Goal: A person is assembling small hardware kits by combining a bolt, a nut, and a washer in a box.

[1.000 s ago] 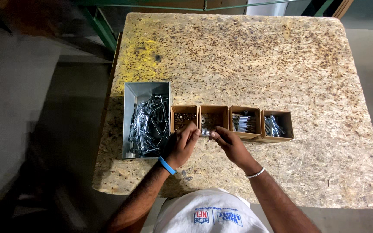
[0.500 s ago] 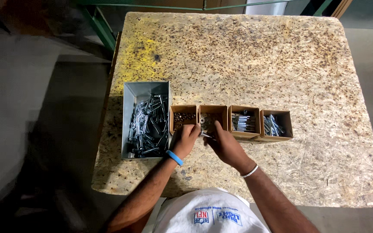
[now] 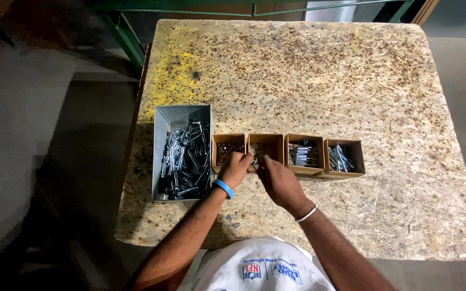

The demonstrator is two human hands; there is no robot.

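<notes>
My left hand, with a blue wristband, and my right hand, with a silver bracelet, meet at the front edge of the second small cardboard box. Both pinch a small shiny metal fastener between their fingertips, just over that box's near wall. The first cardboard box, holding small dark nuts, lies under my left fingers. To the left stands a grey metal bin full of mixed silver bolts.
Two more cardboard boxes, the third and fourth, hold sorted silver bolts to the right. All stand on a chipboard table with a yellow stain at the left. Dark floor lies beyond its left edge.
Both hands have moved a little forward and down, from in front of the boxes to the near wall of the second box, still pinching the small fastener.
</notes>
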